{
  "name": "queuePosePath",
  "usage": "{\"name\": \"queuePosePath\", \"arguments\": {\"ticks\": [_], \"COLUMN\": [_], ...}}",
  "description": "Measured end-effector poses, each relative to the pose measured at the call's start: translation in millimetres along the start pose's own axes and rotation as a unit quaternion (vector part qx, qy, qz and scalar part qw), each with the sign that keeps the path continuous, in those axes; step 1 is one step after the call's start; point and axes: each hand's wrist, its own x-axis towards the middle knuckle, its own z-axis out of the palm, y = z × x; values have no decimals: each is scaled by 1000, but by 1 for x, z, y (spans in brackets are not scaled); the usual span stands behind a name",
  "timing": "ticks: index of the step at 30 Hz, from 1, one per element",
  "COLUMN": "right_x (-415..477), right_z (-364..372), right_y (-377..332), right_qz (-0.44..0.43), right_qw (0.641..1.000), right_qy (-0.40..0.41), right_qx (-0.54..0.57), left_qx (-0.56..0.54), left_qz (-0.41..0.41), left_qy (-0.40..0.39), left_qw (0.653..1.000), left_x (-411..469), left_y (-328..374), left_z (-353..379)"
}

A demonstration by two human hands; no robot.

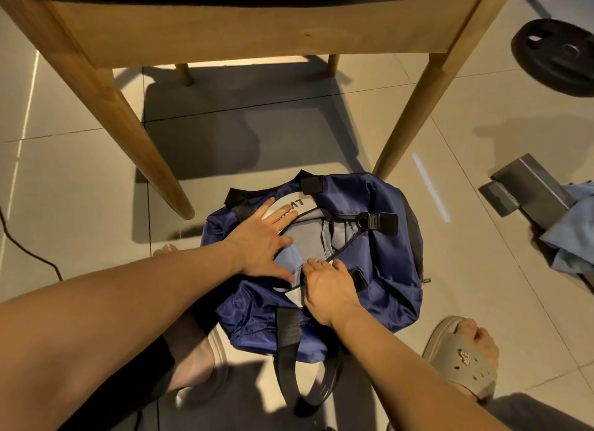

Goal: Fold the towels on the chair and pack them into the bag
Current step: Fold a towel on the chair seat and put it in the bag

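The right hand (328, 286) curls its fingers over the near rim of the navy bag (392, 269), seemingly pinching it. The left hand (260, 244) lies spread flat on grey cloth (310, 237) in the opening, likely a towel. The bag sits on the floor (482, 147) between the chair (225, 35) legs; soft, slick and saggy, it is best held by the rim or strap (288, 331).

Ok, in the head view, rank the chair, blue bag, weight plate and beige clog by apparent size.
1. wooden chair
2. navy duffel bag
3. black weight plate and beige clog: look alike; plate cropped, clog nearer, so unranked.
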Motion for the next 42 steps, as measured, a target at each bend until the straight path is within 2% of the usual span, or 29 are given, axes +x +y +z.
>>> {"name": "queuePosePath", "arguments": {"ticks": [7,16,19,23,27,32,37,42], "right_x": [5,-6,-4,-2,-3,-3,-6,-6], "right_z": [6,22,19,12,8,11,19,16], "right_y": [4,7,6,2,2,5,4,1], "right_qz": [1,-7,-14,-16,-17,-23,-18,-8], "right_qw": [999,999,999,1000,1000,1000,999,1000], "right_qy": [31,28,34,25,17,9,42,27], "right_qx": [19,-26,-13,9,18,18,5,12], "left_qx": [14,38,43,46,59,42,52,55], "left_qz": [40,25,16,30,32,22,16,24], "left_qy": [23,43,30,-32,-63,-61,-49,-32], "left_qw": [999,998,998,998,996,997,997,998], "left_x": [-8,0,-4,-8,-6,-2,-6,-10], "left_y": [1,-26,-24,-23,-26,-37,-38,-29], "left_z": [12,-1,4,2,-3,-4,2,4]}}
